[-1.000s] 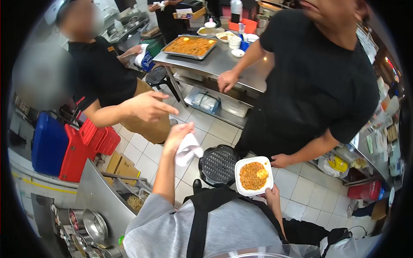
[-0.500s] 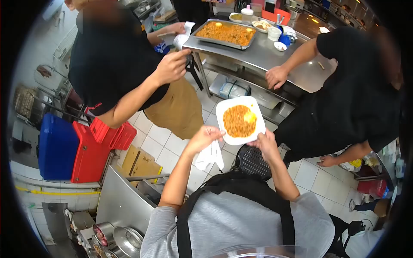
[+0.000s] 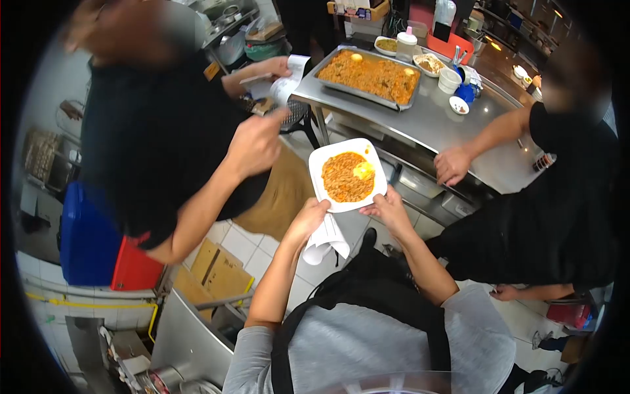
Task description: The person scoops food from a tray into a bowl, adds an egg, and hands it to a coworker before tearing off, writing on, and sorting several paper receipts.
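A white squarish plate with orange-red food and a yellow piece on it is held out in front of me. My left hand grips its lower left edge, and a curled white paper hangs just under that hand. At the lower right edge, my right hand has its fingers pressed on the rim. Beyond the plate, a metal tray of orange food with egg pieces rests on the steel table.
At the left a person in black holds papers and raises a pointing hand. Another person stands at the right, a fist near the table edge. Bowls and cups stand behind the tray. Blue and red containers are at left.
The plate and both my hands have shifted left in view, and the table appears closer. The person at the left looms larger and nearer.
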A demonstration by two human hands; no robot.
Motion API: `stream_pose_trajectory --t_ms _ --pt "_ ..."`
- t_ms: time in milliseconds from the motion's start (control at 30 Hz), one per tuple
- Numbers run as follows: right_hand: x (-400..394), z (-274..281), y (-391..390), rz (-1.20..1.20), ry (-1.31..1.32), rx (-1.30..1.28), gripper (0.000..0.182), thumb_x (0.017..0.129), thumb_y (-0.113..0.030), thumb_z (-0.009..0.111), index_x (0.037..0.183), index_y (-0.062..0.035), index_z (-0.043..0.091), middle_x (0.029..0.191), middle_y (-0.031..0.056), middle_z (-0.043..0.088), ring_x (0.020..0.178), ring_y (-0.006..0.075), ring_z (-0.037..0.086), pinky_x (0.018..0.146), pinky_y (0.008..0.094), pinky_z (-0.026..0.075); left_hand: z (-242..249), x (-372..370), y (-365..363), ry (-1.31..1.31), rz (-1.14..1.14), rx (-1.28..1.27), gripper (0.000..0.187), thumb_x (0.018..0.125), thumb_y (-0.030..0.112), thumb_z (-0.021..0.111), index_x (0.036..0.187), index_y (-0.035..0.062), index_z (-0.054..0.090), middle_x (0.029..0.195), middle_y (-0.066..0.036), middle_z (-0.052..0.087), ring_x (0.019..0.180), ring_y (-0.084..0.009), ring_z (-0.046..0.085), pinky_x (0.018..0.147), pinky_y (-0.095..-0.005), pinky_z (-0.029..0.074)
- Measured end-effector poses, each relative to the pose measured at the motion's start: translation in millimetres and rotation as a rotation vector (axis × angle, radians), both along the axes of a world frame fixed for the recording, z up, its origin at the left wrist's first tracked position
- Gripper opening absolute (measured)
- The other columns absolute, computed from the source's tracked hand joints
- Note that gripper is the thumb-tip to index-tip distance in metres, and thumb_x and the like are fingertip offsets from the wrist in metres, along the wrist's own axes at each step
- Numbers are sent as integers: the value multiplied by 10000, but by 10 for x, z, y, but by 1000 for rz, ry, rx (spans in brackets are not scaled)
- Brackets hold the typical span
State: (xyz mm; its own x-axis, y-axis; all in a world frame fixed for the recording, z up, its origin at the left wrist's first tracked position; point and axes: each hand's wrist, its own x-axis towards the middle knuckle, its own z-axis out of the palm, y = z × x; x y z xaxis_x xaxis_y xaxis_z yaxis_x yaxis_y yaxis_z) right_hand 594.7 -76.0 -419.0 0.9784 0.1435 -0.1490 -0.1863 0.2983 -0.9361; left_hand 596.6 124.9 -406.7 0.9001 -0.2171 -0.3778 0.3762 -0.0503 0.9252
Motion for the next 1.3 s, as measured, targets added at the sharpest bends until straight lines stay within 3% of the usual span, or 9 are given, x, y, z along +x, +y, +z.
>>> stream_pose_trajectory --t_ms 100,133,200,400,633,767,933,1167,1300 --pt "737 152 -269 -100 -88 -310 406 864 -268 496 1146 13 413 919 158 564 861 224 584 722 333 475 126 505 52 2 53 32 238 794 153 458 853 -46 575 669 -30 544 519 -95 485 464 -249 385" --pt "1151 -15 -415 -275 -367 -671 524 845 -397 516 1176 -9 399 935 194 536 926 288 548 772 383 438 35 707 101 33 96 -51 241 793 152 461 868 -47 574 678 -29 546 536 -90 486 477 -249 386" --pt "1735 -24 -536 -528 -268 -1024 482 833 -353 542 1132 1 412 921 241 521 922 359 530 775 418 430 12 1077 100 69 148 -144 244 793 152 465 882 -48 572 687 -28 548 552 -85 486 489 -248 388" --pt "2880 -278 -788 -363 -380 -1274 244 764 -32 493 989 30 423 762 255 574 784 425 560 663 445 460 341 2089 6 77 110 -36 244 803 154 458 889 -46 567 670 -29 537 537 -96 471 486 -254 383" --pt "3445 190 -934 -292 -300 -1865 94 721 -63 510 769 -62 592 727 139 610 670 282 620 585 402 474 491 2929 -108 33 103 81 267 800 169 428 902 -40 558 670 -35 543 537 -108 491 480 -259 384" --pt "3277 581 -1154 -452 -392 -1914 80 703 -70 520 727 -59 595 680 92 577 646 234 593 596 365 435 563 3391 -87 89 60 29 236 795 167 433 852 -23 561 639 -18 522 502 -99 470 455 -255 364" --pt "3126 213 -1290 -503 -309 -2025 78 683 -72 533 730 -59 593 665 95 559 637 250 583 579 370 433 518 3765 -130 81 57 27 257 782 178 450 911 -37 504 680 -56 515 554 -125 487 484 -263 381" --pt "3348 82 -1134 -545 -55 -1522 199 679 -72 556 825 -97 690 705 185 614 669 306 606 629 379 482 522 4090 -230 -25 -30 130 287 745 221 460 799 -42 562 651 -68 536 530 -146 487 499 -264 385" --pt "3276 350 -1257 -538 71 -1392 193 724 -108 529 825 -126 693 778 133 636 719 290 611 673 363 476 491 4196 -269 -49 -8 165 295 743 215 453 771 -56 565 637 -68 531 519 -152 483 506 -270 392"
